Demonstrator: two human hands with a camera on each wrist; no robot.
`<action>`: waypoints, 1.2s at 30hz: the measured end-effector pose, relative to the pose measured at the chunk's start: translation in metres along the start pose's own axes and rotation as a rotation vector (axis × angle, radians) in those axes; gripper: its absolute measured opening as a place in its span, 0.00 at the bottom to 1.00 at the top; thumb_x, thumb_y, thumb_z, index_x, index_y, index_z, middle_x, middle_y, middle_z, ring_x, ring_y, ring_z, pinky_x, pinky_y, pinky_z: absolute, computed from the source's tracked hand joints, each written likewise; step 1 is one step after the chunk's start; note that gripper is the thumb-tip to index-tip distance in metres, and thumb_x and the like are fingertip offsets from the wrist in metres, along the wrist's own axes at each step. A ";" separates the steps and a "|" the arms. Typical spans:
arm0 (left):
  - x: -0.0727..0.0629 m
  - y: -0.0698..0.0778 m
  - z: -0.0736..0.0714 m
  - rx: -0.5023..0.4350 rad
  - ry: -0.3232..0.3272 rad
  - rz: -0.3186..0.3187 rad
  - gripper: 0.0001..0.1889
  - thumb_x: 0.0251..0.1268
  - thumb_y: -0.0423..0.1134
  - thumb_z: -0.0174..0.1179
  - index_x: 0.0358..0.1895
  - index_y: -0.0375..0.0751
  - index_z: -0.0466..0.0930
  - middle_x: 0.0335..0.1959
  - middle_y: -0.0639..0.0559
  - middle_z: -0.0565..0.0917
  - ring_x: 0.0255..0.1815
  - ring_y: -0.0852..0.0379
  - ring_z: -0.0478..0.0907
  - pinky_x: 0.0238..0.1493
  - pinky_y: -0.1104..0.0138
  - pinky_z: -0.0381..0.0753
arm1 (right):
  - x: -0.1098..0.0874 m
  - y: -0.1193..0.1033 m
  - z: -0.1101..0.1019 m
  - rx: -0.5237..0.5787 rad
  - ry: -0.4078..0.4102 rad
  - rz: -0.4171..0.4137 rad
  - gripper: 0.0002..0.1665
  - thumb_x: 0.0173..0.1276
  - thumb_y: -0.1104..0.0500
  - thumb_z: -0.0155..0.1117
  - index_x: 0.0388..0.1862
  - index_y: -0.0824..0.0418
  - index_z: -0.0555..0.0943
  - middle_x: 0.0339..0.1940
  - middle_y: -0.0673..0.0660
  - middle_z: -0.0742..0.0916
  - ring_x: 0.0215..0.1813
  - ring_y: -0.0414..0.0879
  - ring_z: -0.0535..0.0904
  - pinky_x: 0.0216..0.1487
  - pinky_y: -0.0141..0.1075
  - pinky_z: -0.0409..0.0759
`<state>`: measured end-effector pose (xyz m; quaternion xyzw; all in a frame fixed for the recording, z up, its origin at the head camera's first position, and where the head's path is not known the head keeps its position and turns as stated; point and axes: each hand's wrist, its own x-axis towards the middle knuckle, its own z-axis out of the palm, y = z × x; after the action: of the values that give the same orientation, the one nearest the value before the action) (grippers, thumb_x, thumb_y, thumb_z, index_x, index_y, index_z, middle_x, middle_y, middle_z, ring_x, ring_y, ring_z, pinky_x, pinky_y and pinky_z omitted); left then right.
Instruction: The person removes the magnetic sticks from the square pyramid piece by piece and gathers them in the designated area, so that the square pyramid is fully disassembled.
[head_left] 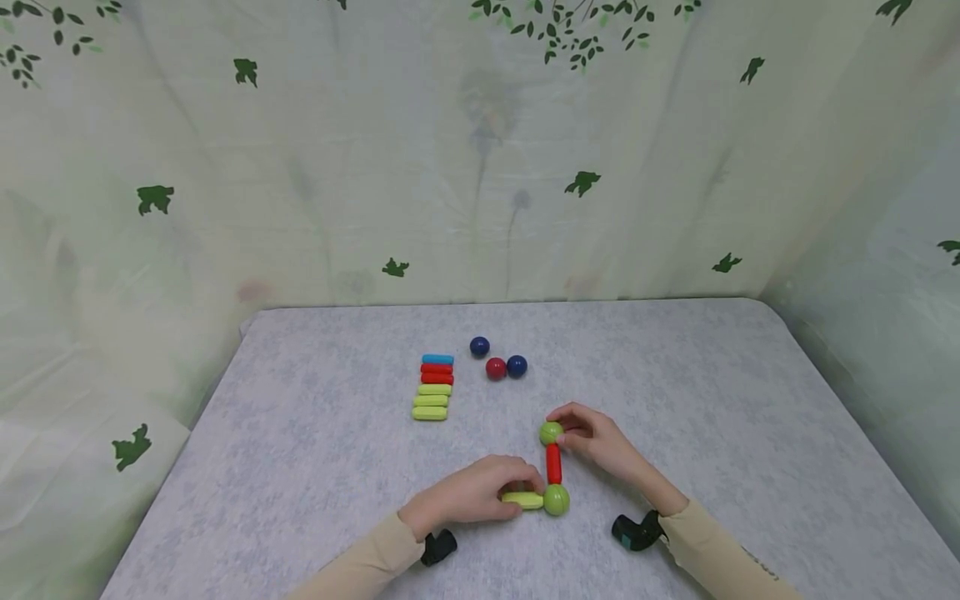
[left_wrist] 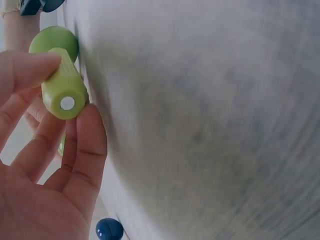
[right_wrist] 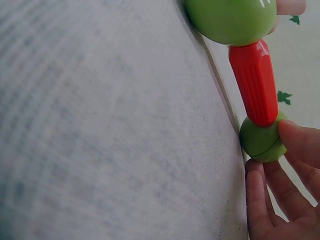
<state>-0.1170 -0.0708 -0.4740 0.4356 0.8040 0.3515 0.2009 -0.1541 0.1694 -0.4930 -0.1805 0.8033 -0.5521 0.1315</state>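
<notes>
My left hand [head_left: 480, 492] pinches a yellow-green magnetic rod [head_left: 523, 500] between thumb and fingers. In the left wrist view the rod [left_wrist: 65, 92] shows a pale round end towards the camera, and its far end meets a green ball. That near green ball [head_left: 557, 500] also joins a red rod [head_left: 553, 463], which runs away from me to a second green ball [head_left: 551, 432]. With thumb and fingertips my right hand [head_left: 596, 437] holds this far ball. The right wrist view shows the red rod [right_wrist: 255, 82] between both balls, low along the tabletop.
Left of centre lies a column of rods: one blue [head_left: 438, 359], two red [head_left: 437, 373] and several yellow-green [head_left: 431, 402]. Beside it are two dark blue balls [head_left: 479, 347] and a red ball [head_left: 496, 368]. A patterned curtain [head_left: 420, 167] hangs behind the grey-clothed table [head_left: 315, 467].
</notes>
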 end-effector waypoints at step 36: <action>-0.028 -0.009 -0.024 0.051 0.127 -0.133 0.14 0.65 0.30 0.58 0.50 0.51 0.81 0.41 0.66 0.77 0.42 0.65 0.70 0.48 0.69 0.72 | 0.000 0.001 0.000 0.005 -0.012 -0.020 0.14 0.68 0.65 0.61 0.52 0.63 0.78 0.48 0.57 0.82 0.48 0.49 0.78 0.49 0.34 0.77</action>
<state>-0.1215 -0.1073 -0.4641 0.3630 0.8510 0.3437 0.1610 -0.1545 0.1702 -0.4940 -0.1915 0.7992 -0.5544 0.1313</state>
